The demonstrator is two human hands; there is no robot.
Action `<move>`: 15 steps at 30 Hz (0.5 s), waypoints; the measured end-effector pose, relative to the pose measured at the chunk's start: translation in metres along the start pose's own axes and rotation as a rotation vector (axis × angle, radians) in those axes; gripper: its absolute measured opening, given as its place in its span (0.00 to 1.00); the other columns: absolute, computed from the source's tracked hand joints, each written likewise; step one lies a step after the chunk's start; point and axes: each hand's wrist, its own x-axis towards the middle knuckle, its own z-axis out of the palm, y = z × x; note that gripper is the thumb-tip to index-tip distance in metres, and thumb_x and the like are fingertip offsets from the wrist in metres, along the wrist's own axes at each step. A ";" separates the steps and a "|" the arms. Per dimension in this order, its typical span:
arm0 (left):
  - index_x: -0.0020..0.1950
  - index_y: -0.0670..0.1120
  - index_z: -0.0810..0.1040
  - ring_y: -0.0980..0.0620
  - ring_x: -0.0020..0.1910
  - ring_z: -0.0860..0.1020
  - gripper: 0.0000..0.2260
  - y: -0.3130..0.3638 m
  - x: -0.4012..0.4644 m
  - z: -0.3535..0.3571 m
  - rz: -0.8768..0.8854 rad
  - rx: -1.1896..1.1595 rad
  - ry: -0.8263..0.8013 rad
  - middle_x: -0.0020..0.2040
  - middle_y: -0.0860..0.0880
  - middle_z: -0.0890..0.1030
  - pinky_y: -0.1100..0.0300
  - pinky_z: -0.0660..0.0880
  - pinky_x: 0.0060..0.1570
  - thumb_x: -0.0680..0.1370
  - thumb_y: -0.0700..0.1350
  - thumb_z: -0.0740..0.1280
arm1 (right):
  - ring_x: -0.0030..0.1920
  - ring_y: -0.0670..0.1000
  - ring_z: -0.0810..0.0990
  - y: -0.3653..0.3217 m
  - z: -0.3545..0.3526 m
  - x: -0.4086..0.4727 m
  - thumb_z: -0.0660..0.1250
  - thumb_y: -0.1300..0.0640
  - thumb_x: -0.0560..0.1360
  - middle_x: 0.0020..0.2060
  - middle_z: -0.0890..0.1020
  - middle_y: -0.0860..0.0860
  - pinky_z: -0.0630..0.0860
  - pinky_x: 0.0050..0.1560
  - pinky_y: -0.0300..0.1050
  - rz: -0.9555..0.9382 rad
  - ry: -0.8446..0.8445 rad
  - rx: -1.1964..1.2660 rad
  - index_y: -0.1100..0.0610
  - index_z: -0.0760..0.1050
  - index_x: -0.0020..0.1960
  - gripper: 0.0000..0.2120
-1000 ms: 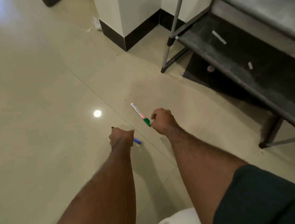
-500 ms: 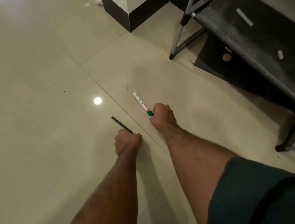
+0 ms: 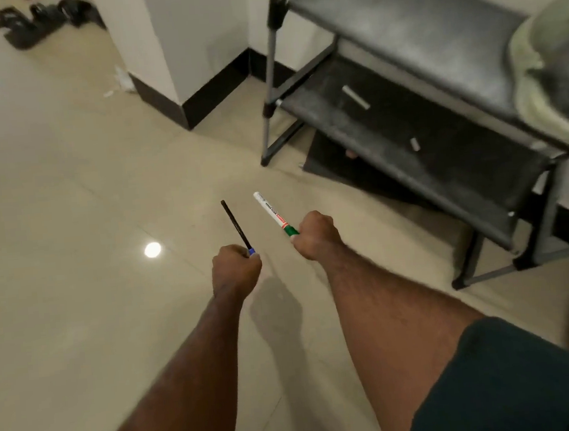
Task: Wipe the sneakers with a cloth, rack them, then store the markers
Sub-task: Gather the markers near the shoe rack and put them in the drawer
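My left hand [image 3: 235, 267] is fisted around the thin black marker [image 3: 236, 225]; my right hand [image 3: 315, 235] grips the white marker [image 3: 272, 213] by its green end, both above the floor, left of the rack [image 3: 406, 125]. Held so low, either could slip out.

Glossy beige tile floor [image 3: 68, 199], white pillar [image 3: 188, 34].
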 end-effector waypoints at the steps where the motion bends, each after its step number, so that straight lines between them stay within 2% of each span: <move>1: 0.36 0.41 0.81 0.41 0.34 0.83 0.07 0.026 -0.006 -0.002 0.063 0.004 -0.032 0.33 0.42 0.82 0.45 0.83 0.38 0.68 0.44 0.68 | 0.49 0.58 0.79 0.005 -0.027 -0.002 0.74 0.52 0.73 0.54 0.80 0.57 0.71 0.42 0.43 0.013 0.034 -0.001 0.59 0.78 0.55 0.15; 4: 0.36 0.40 0.80 0.42 0.35 0.83 0.06 0.101 -0.035 -0.008 0.256 0.056 -0.117 0.33 0.42 0.82 0.46 0.83 0.38 0.70 0.42 0.69 | 0.54 0.58 0.80 0.020 -0.107 -0.021 0.73 0.52 0.72 0.54 0.80 0.58 0.75 0.45 0.44 0.036 0.141 0.022 0.58 0.79 0.55 0.16; 6: 0.35 0.41 0.80 0.44 0.36 0.82 0.07 0.147 -0.063 -0.015 0.374 0.103 -0.151 0.34 0.44 0.81 0.49 0.83 0.39 0.71 0.43 0.71 | 0.54 0.57 0.81 0.030 -0.158 -0.044 0.73 0.53 0.71 0.55 0.81 0.56 0.79 0.52 0.46 0.045 0.219 0.074 0.56 0.80 0.56 0.15; 10: 0.36 0.38 0.79 0.44 0.36 0.82 0.11 0.217 -0.132 -0.030 0.563 0.183 -0.221 0.33 0.42 0.82 0.48 0.82 0.43 0.72 0.45 0.73 | 0.55 0.55 0.82 0.066 -0.238 -0.113 0.76 0.52 0.69 0.56 0.82 0.55 0.79 0.56 0.46 0.076 0.358 0.168 0.55 0.81 0.56 0.18; 13: 0.36 0.37 0.80 0.50 0.30 0.81 0.11 0.255 -0.199 -0.033 0.651 0.287 -0.276 0.30 0.45 0.82 0.61 0.77 0.33 0.72 0.44 0.73 | 0.57 0.56 0.81 0.116 -0.280 -0.186 0.73 0.53 0.72 0.53 0.84 0.56 0.78 0.59 0.47 0.071 0.417 0.191 0.56 0.83 0.52 0.11; 15: 0.38 0.35 0.81 0.53 0.26 0.79 0.10 0.274 -0.240 -0.032 0.688 0.325 -0.324 0.31 0.45 0.82 0.65 0.73 0.28 0.73 0.42 0.73 | 0.56 0.58 0.80 0.147 -0.295 -0.230 0.71 0.55 0.73 0.50 0.84 0.57 0.78 0.58 0.49 0.077 0.465 0.211 0.58 0.84 0.50 0.09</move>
